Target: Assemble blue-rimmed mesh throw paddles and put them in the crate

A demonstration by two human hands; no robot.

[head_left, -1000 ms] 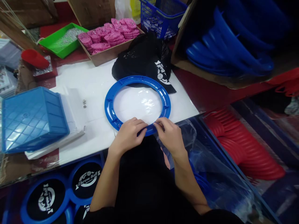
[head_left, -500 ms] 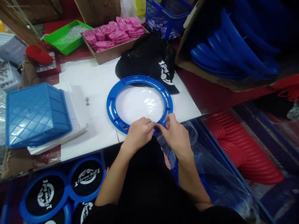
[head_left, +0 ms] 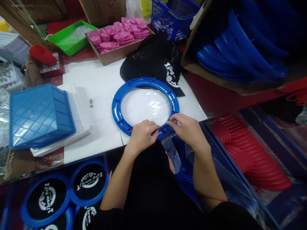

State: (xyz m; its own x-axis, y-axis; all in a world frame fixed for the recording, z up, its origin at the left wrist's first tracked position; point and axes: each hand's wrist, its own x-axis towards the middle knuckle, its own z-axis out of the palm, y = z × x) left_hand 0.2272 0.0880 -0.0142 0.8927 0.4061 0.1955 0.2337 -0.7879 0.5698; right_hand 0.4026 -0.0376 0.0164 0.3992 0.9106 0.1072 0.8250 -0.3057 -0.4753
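"On the desk [head_left: 103,80], blue ring [head_left: 116,110] lies open-centred. Grip?"

"Left hand [head_left: 143,135] pinches the ring's near rim; right hand [head_left: 188,129] closed-fingered at its near-right rim, contents unclear. Best: left steady, right light. Black mesh fabric [head_left: 146,62] beyond ring."

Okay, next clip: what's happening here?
Someone is working bare-handed at a blue ring: the left hand is on its near edge, the right hand at its near right side. The ring's far side overlaps black cloth on a white sheet. Whether either hand pinches anything small is unclear.
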